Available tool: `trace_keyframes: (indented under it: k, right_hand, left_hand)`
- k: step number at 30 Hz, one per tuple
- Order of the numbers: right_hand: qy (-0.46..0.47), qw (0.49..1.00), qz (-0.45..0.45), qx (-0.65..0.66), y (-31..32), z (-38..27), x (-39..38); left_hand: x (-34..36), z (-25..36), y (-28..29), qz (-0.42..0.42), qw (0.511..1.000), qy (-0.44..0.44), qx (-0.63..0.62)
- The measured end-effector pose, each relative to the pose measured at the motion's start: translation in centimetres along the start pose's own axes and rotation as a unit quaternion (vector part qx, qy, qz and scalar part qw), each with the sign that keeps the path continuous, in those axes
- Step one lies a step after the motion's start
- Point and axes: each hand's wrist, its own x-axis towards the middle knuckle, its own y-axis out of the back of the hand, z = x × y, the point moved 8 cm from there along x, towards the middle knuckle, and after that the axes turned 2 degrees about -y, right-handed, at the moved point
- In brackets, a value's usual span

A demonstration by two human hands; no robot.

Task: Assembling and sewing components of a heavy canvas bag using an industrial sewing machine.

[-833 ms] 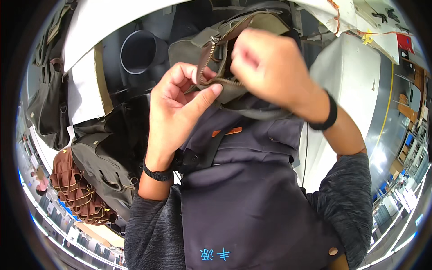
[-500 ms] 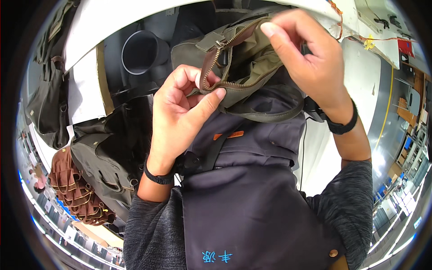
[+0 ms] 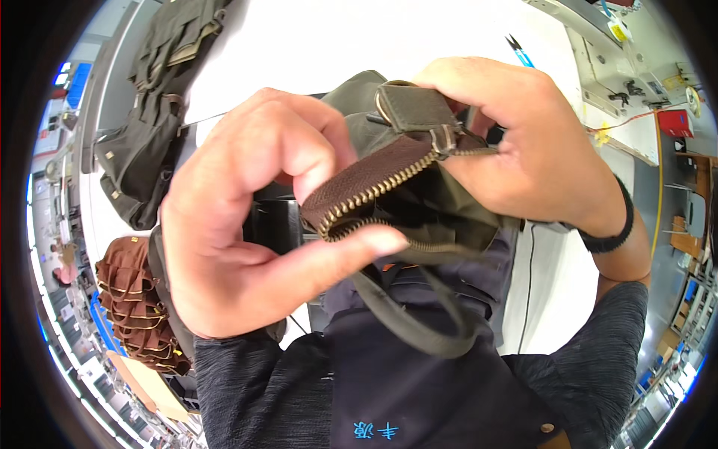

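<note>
An olive-green bag [image 3: 467, 213] is held up close in front of my chest, its zipped mouth gaping. Along the opening runs brown zipper tape [image 3: 366, 178] with brass teeth. My left hand [image 3: 250, 217] pinches the left end of the zipper, thumb on the near edge and fingers curled behind. At the far right of the opening, my right hand [image 3: 535, 146] grips the bag's edge beside a metal ring and a zipper slider [image 3: 443, 140]; its fingertips are partly hidden. A green strap handle [image 3: 419, 329] loops down over my dark apron [image 3: 419, 389].
Thread snips [image 3: 520, 54] with a blue handle lie on the white table [image 3: 299, 45] at the far right. Dark green bags [image 3: 138, 168] are piled at the left, with a stack of brown pieces [image 3: 134, 299] below them. A red box [image 3: 674, 123] stands at the right.
The bag has come up closer and its zipped edge now faces me. My right hand has lowered onto the bag's edge near the slider. The view has shifted, bringing the snips into sight.
</note>
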Motion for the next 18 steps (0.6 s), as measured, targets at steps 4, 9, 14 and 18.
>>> trace_keyframes:
  k: [4, 9, 14, 18]
  right_hand:
    - [-0.078, 0.993, 0.02, 0.09, -2.9, 0.4, -0.6]
    - [-0.083, 0.989, 0.036, 0.121, -4.6, 0.6, -1.2]
    - [-0.006, 1.0, 0.009, 0.03, -3.4, -1.8, -1.2]
    - [0.158, 0.984, 0.037, -0.069, -2.1, -4.2, -1.9]
  left_hand:
    - [-1.8, -1.6, -1.8, 0.022, 0.98, 0.113, 0.16]
    - [-4.5, -4.3, -1.9, 0.196, 0.959, 0.138, 0.151]
    - [-4.7, -3.2, -2.5, 0.179, 0.959, 0.003, 0.218]
    - [-4.3, -2.9, -3.4, 0.197, 0.955, -0.073, 0.211]
